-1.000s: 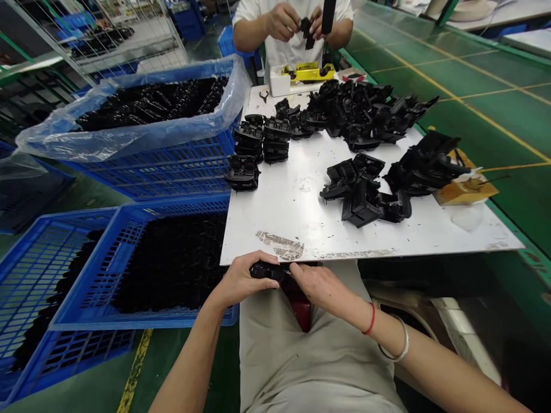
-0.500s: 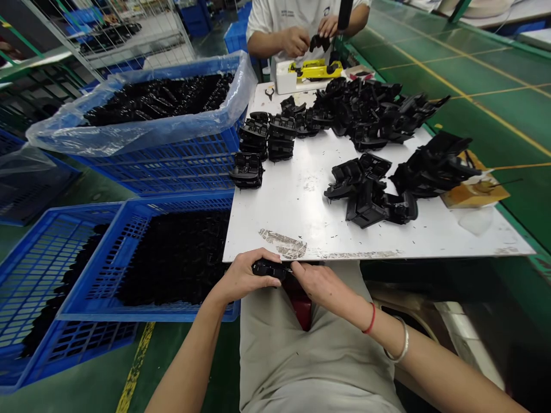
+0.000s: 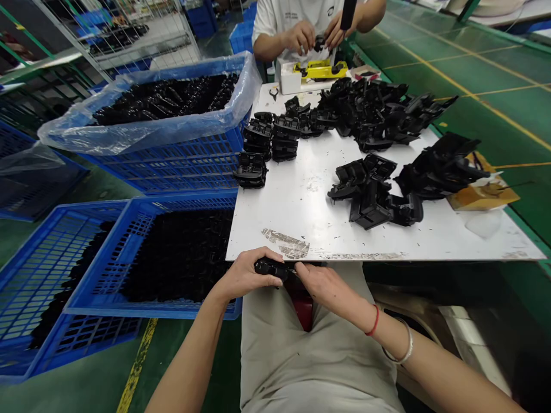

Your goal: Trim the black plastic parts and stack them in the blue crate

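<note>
Just off the table (image 3: 293,212), my left hand (image 3: 247,274) grips 1 black part (image 3: 270,268) between its fingers; my right hand (image 3: 321,285) is at the part's end, holding what I cannot tell. 1 red band (image 3: 373,322) and 1 bracelet (image 3: 410,344) ring that forearm.

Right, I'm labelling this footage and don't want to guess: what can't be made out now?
All in the head view:
Anything inside the right hand: hidden by that hand.
Part of the black plastic piece: covered by the left hand.
The dark piece at the co-worker's hands: mostly hidden by them.
The co-worker's head: cut off by the top edge.
Lettering on the white shirt: too small to read.
</note>
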Demonstrator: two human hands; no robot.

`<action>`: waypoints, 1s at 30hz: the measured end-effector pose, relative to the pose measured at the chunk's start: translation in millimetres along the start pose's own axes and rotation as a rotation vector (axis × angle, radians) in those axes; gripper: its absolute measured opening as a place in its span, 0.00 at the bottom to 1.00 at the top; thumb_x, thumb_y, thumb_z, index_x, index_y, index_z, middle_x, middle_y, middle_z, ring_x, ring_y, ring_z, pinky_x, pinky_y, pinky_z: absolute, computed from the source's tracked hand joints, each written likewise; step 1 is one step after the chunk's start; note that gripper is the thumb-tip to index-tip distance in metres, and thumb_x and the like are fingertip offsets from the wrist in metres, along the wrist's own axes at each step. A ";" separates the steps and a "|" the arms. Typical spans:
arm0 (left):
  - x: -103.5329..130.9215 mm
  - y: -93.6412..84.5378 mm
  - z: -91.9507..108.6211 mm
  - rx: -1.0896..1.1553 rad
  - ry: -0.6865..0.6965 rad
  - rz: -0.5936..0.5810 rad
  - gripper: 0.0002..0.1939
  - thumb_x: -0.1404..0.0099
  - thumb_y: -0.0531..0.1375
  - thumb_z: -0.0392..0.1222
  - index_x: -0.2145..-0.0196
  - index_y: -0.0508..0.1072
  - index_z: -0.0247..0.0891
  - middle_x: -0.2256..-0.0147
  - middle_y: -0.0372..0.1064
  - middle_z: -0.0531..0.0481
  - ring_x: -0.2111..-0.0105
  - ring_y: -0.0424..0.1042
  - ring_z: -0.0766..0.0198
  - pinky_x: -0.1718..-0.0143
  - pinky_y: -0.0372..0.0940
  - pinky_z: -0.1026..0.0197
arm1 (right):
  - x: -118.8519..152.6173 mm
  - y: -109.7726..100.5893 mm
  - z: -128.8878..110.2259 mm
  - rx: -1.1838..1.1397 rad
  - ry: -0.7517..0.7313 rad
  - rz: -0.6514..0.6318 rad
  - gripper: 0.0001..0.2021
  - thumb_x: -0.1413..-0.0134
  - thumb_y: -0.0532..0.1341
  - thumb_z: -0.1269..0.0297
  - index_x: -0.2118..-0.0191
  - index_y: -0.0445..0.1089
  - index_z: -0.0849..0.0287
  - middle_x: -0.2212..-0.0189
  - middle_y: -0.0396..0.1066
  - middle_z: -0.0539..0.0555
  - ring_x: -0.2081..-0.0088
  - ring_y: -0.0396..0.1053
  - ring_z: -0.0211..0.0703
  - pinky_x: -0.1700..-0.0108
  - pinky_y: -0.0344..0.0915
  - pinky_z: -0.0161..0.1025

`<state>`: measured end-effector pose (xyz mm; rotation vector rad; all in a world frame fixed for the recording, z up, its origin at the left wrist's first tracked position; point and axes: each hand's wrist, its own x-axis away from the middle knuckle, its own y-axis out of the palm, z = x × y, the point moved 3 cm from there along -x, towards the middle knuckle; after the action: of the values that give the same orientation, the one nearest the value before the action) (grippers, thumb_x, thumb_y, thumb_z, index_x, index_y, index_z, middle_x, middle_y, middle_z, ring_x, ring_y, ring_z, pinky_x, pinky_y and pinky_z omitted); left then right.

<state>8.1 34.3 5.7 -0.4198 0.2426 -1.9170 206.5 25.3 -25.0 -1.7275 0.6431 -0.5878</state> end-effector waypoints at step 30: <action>-1.7 -1.6 0.1 0.073 -0.092 -0.053 0.22 0.51 0.73 0.45 0.58 0.78 0.39 0.56 0.76 0.47 0.53 0.72 0.54 0.50 0.63 0.58 | 7.7 -0.2 13.8 -0.718 0.027 -0.033 0.08 0.32 0.45 0.62 0.65 0.51 0.53 0.77 0.55 0.44 0.78 0.49 0.36 0.74 0.46 0.35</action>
<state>7.3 36.5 6.1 -0.4686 0.1013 -1.9466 221.5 29.6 -27.6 -2.4006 0.9168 -0.4240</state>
